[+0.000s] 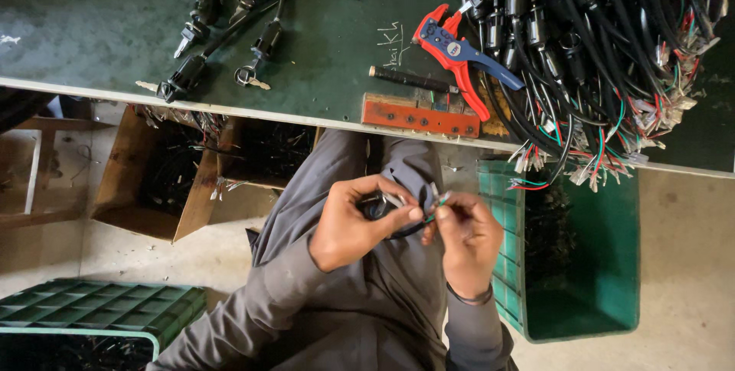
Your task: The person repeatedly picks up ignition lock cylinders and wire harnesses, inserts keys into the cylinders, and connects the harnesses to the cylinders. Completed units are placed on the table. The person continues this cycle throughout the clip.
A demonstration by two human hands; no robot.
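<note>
My left hand (pixel 348 222) and my right hand (pixel 465 237) meet over my lap, just below the table edge. Both pinch the same small cable piece (pixel 417 214): a black lead with thin coloured wires and metal ends. The left fingers grip the black part and a metal tip. Thumb and forefinger of the right hand hold the green and pale wire ends. My grey trousers (pixel 398 164) lie beneath. Much of the cable is hidden by my fingers.
On the dark green table (pixel 92 26) lie a red and blue wire stripper (pixel 455 53), a red metal block (pixel 419 118), black switches with keys (pixel 230 42) and a big heap of black cable harnesses (pixel 597 42). A green crate (pixel 612 264) and cardboard boxes (pixel 164 179) stand below.
</note>
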